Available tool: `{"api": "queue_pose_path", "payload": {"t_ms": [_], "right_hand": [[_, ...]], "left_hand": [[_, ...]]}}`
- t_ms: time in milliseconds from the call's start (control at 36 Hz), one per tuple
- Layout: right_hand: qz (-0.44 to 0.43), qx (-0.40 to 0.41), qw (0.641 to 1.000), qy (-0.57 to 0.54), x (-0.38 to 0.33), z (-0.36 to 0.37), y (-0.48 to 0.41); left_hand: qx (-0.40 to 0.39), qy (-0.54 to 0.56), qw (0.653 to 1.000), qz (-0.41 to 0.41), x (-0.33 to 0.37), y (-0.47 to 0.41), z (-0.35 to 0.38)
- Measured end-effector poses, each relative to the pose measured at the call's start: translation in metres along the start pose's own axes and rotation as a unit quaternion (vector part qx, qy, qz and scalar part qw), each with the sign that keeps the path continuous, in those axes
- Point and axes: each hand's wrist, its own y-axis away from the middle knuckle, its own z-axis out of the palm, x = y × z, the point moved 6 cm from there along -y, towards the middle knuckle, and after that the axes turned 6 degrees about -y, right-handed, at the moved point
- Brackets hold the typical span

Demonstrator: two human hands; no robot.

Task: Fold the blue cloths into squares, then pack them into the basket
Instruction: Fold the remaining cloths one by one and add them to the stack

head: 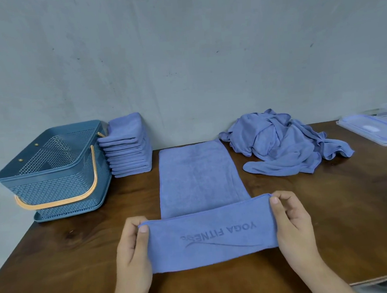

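Folding step in hand, packing not yet begun. Nearest me, the left hand (132, 247) and right hand (292, 226) each pinch a corner at the near end of the cloth (199, 182), thumb on top and fingers curled under the edge. Both are clamped on the fabric, neither free. The near end is lifted off the table (328, 217) and turned so its printed lettering (218, 233) reads upside down from here, with the right corner held a little higher than the left. The rest of the cloth is a long blue strip lying flat and smooth, running away from the person toward the wall (182, 56). Judgement: this is the fold along the length. The next move should carry the pinched end forward and lay it on the flat part, edges matched, with perhaps another fold to reach a square. Both corners must travel together or the fold will skew. Further back on the left, a stack of folded cloths (128, 150) stands against the wall, just beside the basket (53, 159); whether they touch, cannot tell. The basket is blue with its orange handle down, and no cloth shows in it from this angle. Back right lies a heap of unfolded cloths (283, 143), several left to do. At the far right edge sits a clear plastic lid (372, 128), partly out of view
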Motion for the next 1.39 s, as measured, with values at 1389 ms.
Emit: {"api": "queue_pose_path", "payload": {"t_ms": [1389], "right_hand": [[-0.031, -0.354, 0.724, 0.591, 0.151, 0.137, -0.171]], "left_hand": [[-0.295, -0.541, 0.787, 0.011, -0.123, -0.166, 0.145]]}}
